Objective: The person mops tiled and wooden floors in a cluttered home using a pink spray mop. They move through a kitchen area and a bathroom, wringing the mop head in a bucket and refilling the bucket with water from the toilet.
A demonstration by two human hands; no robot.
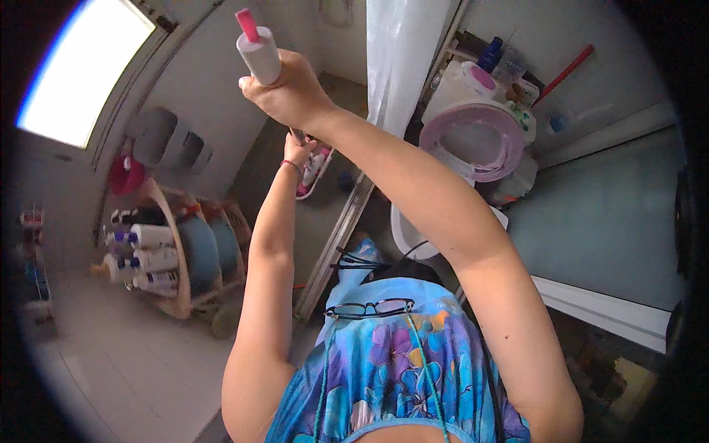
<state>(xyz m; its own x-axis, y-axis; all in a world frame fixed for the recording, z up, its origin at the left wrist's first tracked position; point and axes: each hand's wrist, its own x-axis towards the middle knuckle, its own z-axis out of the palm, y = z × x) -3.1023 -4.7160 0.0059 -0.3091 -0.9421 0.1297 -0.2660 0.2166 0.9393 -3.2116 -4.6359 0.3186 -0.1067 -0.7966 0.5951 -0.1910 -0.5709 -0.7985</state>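
Observation:
My right hand (302,91) is wrapped around the white end of a long handle (260,61), which has a pink hanging tab (247,25) at its tip. Farther down, my left hand (298,148) grips the same handle where a darker length of pole shows. The tool's lower end is hidden behind my hands. Just past my left hand lies an oblong pink-and-white object (316,171) on the floor, partly covered; I cannot tell whether it belongs to the tool. Eyeglasses (370,308) on a cord hang at my chest.
A rounded shelf unit (177,266) with several bottles stands left. A white curtain (399,61) hangs beside a metal floor track (338,238). Right of it is a toilet with a pink seat cover (429,135) and items on its tank. A frosted panel (598,210) borders the right.

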